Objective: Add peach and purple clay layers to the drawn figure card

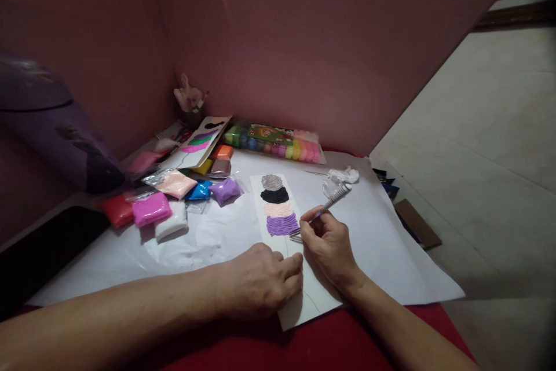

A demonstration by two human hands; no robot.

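Observation:
My right hand [325, 241] is closed around a fork [330, 202] with a ribbed handle; its tines point at the lower right edge of a purple clay band [281, 224]. That band lies on a narrow white card [310, 296], below a peach band [278, 209], a black band [274, 195] and a grey round patch [271, 182], all with textured surfaces. A thin drawn line runs down the card's lower part. My left hand [264, 281] rests on the card's left side with fingers curled; whatever they may hold is hidden.
Bagged clay, such as a pink packet [151, 209] and a purple packet [225, 188], lies at the left. Behind are a painted card [200, 142] and a long multicoloured clay pack [273, 142]. Crumpled white material [343, 175] lies at the right. Pink walls [278, 41] enclose the back.

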